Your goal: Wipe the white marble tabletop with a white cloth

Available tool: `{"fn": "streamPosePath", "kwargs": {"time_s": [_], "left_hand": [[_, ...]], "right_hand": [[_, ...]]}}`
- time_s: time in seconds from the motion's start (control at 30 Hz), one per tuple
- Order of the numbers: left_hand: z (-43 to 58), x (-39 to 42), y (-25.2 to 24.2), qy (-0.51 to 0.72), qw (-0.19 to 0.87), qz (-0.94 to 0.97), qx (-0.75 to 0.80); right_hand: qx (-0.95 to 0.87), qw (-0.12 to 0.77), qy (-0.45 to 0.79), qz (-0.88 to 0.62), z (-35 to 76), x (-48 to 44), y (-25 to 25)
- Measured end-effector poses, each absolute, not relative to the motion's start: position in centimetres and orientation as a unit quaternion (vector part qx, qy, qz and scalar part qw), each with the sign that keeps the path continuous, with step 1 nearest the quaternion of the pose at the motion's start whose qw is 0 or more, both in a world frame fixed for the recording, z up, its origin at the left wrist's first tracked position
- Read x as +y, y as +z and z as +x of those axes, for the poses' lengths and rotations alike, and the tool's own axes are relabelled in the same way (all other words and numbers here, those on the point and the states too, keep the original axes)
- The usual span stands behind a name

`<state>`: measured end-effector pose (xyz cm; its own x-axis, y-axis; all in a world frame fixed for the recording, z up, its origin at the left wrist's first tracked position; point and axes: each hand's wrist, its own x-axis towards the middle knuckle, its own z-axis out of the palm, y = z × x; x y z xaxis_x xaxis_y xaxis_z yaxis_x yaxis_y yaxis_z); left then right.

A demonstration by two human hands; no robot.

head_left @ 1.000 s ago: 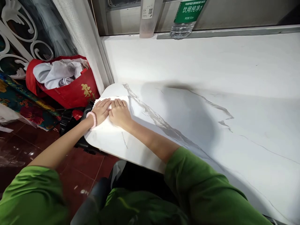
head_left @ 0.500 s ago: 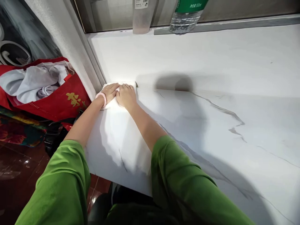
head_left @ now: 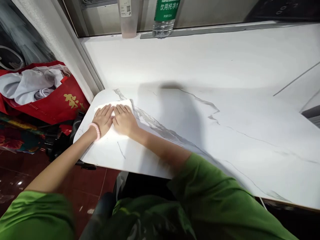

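A folded white cloth (head_left: 117, 104) lies flat near the left end of the white marble-patterned tabletop (head_left: 200, 133). My left hand (head_left: 102, 118), with a pink band at the wrist, presses palm-down on the cloth's left part. My right hand (head_left: 124, 120) lies flat beside it on the cloth's right part, fingers together and pointing away from me. The two hands touch side by side. Most of the cloth is hidden under them.
A clear water bottle with a green label (head_left: 165, 16) and a tall translucent container (head_left: 128, 18) stand on the ledge at the back. A red bag (head_left: 50, 96) stuffed with pale cloth sits on the dark red floor at the left. The table's rounded corner is by my left wrist.
Both hands slid the cloth back from the far left corner by the wall toward me along the tabletop. The camera view shifted, showing more of the table's right side.
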<state>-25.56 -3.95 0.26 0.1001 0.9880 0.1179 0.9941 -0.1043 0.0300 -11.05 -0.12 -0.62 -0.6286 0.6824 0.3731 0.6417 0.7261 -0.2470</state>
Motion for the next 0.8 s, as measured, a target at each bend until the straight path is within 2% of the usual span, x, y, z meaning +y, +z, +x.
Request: {"fn": "streamPosePath", "kwargs": {"time_s": [0.2, 0.37, 0.5, 0.67, 0.8], "left_hand": [[-20.2, -13.3, 0.3, -0.054, 0.033, -0.738, -0.671], [-18.7, -14.7, 0.0, -0.061, 0.031, -0.745, -0.664], [-19.9, -11.1, -0.1, -0.062, 0.028, -0.737, -0.673], [-21.6, -2.7, 0.3, -0.058, 0.015, -0.744, -0.666], [-22.3, 4.0, 0.1, -0.077, 0.008, -0.75, -0.657]], "right_hand": [[-0.927, 0.197, 0.038, -0.317, -5.4, -8.3, -0.3], [-0.926, 0.214, 0.075, -0.302, -3.9, -8.6, -0.1], [-0.917, 0.226, 0.071, -0.32, -5.5, -5.3, 0.1], [-0.892, 0.207, 0.049, -0.399, -7.7, 0.9, 0.3], [-0.87, 0.231, 0.054, -0.431, -8.3, 6.2, 0.2]]}}
